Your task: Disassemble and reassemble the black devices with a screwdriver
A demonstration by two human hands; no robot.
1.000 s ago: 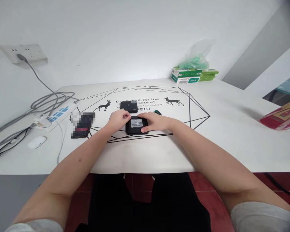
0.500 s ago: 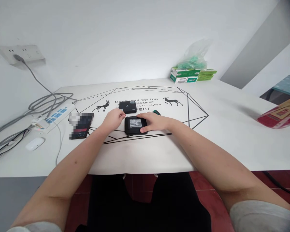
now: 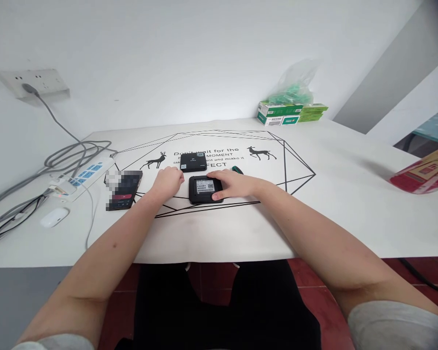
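My right hand grips the right side of a flat black square device, thumb on its near part and fingers at the far edge. A white printed label with a barcode faces up on it. Left of the device, my left hand is closed with its fingers curled under; whatever they may hold is hidden. Just beyond both hands lies a second black square piece with a small logo and stickers. A green and black object shows partly behind my right hand.
To the left are a phone, a white power strip with grey cables, and a white rounded case. Green boxes with a plastic bag stand against the wall. A red and yellow package is at the right.
My left hand has drawn back slightly left and nearer to me, away from the gap between the two black pieces. My right hand keeps its grip on the labelled device.
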